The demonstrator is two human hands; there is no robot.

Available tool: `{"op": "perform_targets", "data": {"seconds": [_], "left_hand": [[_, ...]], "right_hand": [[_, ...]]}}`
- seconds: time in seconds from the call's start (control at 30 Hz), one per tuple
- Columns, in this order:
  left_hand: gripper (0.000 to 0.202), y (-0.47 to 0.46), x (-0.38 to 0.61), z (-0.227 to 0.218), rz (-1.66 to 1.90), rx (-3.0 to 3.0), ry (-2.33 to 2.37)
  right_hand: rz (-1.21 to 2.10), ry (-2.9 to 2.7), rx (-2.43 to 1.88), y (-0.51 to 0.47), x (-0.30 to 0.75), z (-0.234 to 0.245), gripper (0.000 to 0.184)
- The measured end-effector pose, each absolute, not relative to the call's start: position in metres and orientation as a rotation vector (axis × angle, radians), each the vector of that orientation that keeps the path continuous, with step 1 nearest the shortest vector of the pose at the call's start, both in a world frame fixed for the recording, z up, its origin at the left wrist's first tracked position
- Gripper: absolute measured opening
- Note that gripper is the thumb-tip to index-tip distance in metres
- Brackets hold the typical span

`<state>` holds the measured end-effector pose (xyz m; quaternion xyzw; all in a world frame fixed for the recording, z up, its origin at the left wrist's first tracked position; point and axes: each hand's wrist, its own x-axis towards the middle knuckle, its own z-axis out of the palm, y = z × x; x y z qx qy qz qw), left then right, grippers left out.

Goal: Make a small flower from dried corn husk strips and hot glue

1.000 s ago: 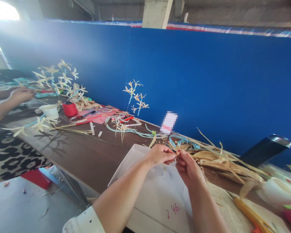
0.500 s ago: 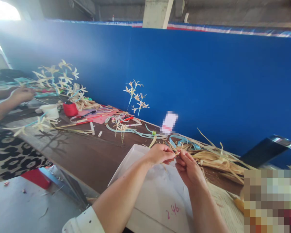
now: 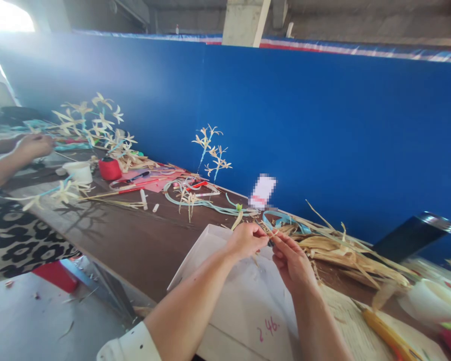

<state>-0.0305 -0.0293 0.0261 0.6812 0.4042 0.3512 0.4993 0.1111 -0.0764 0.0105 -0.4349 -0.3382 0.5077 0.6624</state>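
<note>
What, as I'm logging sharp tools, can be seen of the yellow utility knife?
The yellow utility knife has a long, narrow, plastic-looking handle with a thin, dark, pointed tip, apparently the blade. Its near end runs out of the picture; an orange-red patch beside it may be part of it. It lies slantwise, tip away and to the left, on a pale, streaked sheet or board, right of the person's right hand. No hand touches it.
</note>
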Motion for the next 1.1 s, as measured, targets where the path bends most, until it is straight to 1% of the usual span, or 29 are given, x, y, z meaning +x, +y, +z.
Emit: {"op": "perform_targets", "data": {"seconds": [0.33, 0.47, 0.8, 0.97, 1.1], "left_hand": [[0.023, -0.028, -0.032, 0.025, 0.799, 1.656, 0.95], [0.019, -0.028, -0.032, 0.025, 0.771, 1.598, 0.901], [0.018, -0.027, -0.037, 0.035, 0.561, 1.071, 0.642], [0.011, -0.026, -0.037, 0.033, 0.415, 0.84, 0.537], [0.007, -0.024, -0.036, 0.03, 0.349, 0.801, 0.486]], "right_hand": [[1.118, -0.732, -0.961, -0.075, 0.11, 0.009, 0.027], [1.078, -0.745, -0.969, -0.076, 0.111, 0.008, 0.025], [1.185, -0.807, -0.853, -0.078, 0.111, 0.009, 0.017], [1.169, -0.866, -0.842, -0.079, 0.11, 0.009, 0.018], [1.146, -0.92, -0.853, -0.08, 0.11, 0.008, 0.017]]}}
